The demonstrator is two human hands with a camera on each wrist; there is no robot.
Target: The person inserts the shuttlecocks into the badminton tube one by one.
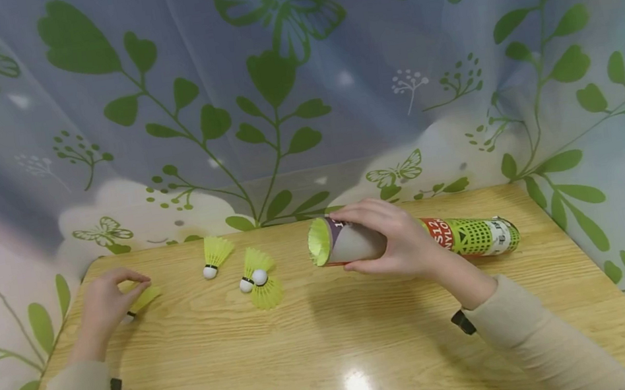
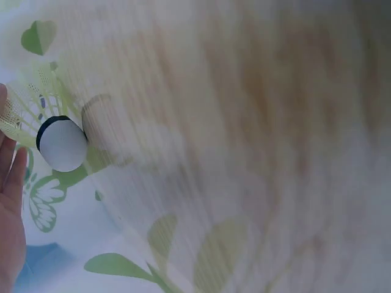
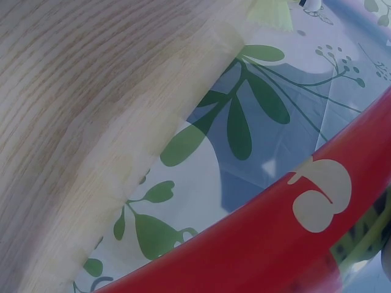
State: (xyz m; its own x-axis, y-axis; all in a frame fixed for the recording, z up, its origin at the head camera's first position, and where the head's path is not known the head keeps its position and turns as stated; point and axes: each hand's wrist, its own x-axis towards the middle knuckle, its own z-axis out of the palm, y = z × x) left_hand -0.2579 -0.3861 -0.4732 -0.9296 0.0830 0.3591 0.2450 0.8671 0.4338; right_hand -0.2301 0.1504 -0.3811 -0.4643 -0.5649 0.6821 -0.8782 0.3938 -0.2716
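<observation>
At the left end of the table, my left hand (image 1: 102, 310) pinches a yellow shuttlecock (image 1: 146, 299) by its skirt. In the left wrist view the white cork (image 2: 63, 145) of this shuttlecock points away from the fingers (image 2: 13, 177). My right hand (image 1: 393, 237) grips a long printed shuttlecock tube (image 1: 355, 242) from above, lying sideways. The tube's end facing left shows a yellow skirt (image 1: 319, 242) inside. Its red label (image 3: 244, 244) fills the lower right wrist view. Between the hands stand a tilted yellow shuttlecock (image 1: 216, 255) and two overlapping shuttlecocks (image 1: 266, 295).
A wooden table (image 1: 265, 368) bears everything. Behind it and along both sides hangs a curtain (image 1: 174, 148) printed with leaves and butterflies, meeting the table's back edge.
</observation>
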